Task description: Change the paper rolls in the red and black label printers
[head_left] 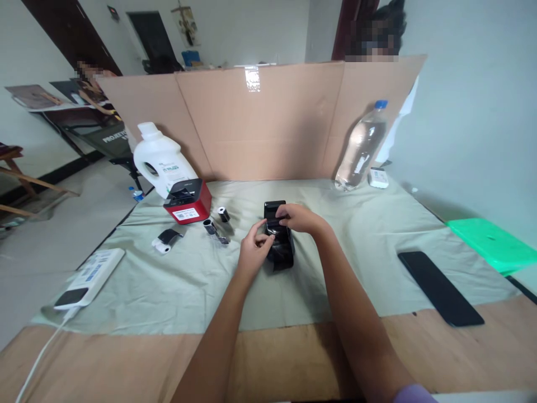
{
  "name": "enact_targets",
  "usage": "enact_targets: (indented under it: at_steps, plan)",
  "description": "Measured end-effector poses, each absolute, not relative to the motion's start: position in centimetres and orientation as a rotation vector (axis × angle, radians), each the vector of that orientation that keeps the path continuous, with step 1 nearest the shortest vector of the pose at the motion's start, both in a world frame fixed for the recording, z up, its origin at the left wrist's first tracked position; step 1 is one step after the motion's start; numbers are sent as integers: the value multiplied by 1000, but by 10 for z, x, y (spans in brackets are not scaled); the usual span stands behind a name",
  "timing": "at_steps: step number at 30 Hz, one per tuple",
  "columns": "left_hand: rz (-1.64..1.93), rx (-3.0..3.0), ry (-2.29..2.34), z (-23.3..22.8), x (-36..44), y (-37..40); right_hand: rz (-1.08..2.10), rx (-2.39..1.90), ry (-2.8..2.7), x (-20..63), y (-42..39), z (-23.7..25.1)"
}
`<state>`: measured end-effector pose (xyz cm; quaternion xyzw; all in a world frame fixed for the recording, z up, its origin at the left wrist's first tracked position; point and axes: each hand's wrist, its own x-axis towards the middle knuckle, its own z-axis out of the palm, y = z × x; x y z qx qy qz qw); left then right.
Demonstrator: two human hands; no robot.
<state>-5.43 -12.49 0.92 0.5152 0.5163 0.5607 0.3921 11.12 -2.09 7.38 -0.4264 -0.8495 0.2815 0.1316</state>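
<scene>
So the black gadget (283, 254) is sitting around the middle of the worktop (289, 352), on the pale green cloth (361, 252), with its long side running from the near edge toward the far edge. Both hands are on it. Left hand (250, 252) is at its left side, thumb and index tips a little apart and touching it, and I can't tell if that's a real hold or just a touch. Right hand (300, 218) comes over from the right with thumb and fingers bunched narrow at the far part of it, can't tell what's pinched in there, if anything.

Toward the left edge there are two small dark rolls (223, 214), one trailing a strip, plus some white rolls (161, 246) with a black piece on top. Red and black box (201, 202) is behind those, in front of the white jug (157, 157) by the far left corner. White power strip (92, 280) is near the near left corner, cable running off the near edge. Clear bottle (363, 145) stands tilted near the far right corner, and a black phone (440, 288) lies by the near right corner
</scene>
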Motion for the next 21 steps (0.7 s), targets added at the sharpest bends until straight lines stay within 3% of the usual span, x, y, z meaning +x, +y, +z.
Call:
enact_targets:
  at_steps: [21]
  plan:
    - [1542,1177,1424,-18,-35,-135,666,-1393,-2510,102,-24,64]
